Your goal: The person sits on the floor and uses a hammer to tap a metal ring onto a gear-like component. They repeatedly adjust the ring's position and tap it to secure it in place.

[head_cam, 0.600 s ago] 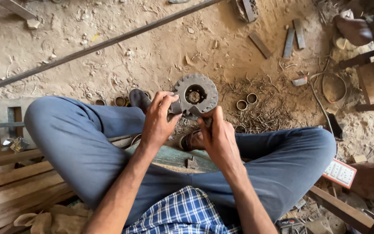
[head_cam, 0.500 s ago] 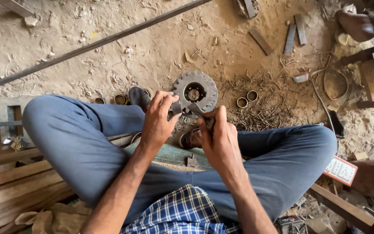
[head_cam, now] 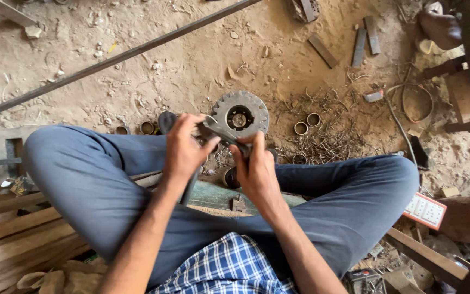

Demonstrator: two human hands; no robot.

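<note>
I sit cross-legged on sandy ground in blue trousers. Between both hands, above my crossed ankles, I hold a round toothed metal disc (head_cam: pixel 240 116) with a central hub, joined to a short metal arm. My left hand (head_cam: pixel 183 149) grips the arm's left end with fingers curled over it. My right hand (head_cam: pixel 257 171) holds the lower right part of the arm, thumb pressed on top. The disc tilts up and away from me.
A long steel bar (head_cam: pixel 115 57) runs diagonally across the ground. Short metal rings (head_cam: pixel 307 124) and wire scraps lie right of the disc. Flat metal pieces (head_cam: pixel 359 46) lie at upper right. Wooden planks (head_cam: pixel 12 239) sit at lower left; a small card (head_cam: pixel 426 209) at right.
Both hands have stayed closed on the piece; the disc has shifted only slightly, and the view has barely moved.
</note>
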